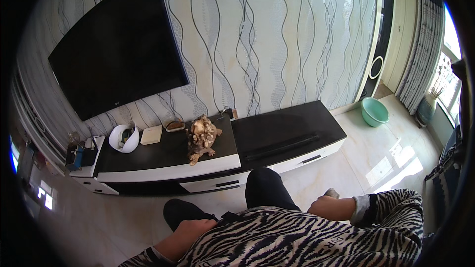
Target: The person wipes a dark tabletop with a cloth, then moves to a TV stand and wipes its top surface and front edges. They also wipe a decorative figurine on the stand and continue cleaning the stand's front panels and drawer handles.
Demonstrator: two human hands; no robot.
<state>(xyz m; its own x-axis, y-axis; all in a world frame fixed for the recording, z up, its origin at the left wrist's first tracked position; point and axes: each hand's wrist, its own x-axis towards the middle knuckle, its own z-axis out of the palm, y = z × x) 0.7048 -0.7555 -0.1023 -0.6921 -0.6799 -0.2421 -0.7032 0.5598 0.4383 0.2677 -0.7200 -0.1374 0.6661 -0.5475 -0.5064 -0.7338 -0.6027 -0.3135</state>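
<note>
At the waist, beside the hem of the zebra-striped top (pixel 274 230), my left hand (pixel 195 230) is bent over the left thigh; its fingertips are hidden near a small black strap or fold of cloth (pixel 231 216). My right hand (pixel 322 207) is curled at the right side of the black trousers (pixel 267 189). Just past its knuckles shows a small grey-brown thing (pixel 331 193); whether the hand holds it, I cannot tell. Ahead, a carved wooden ornament (pixel 202 137) stands on the black-and-white TV cabinet (pixel 163 155).
A white bowl (pixel 115 137), a cream box (pixel 151 135) and a small brown dish (pixel 175 125) stand on the cabinet, with a long black bar (pixel 282 147) farther right. A television (pixel 118 44) hangs above. A green basin (pixel 375 112) sits on the tiled floor by the wall.
</note>
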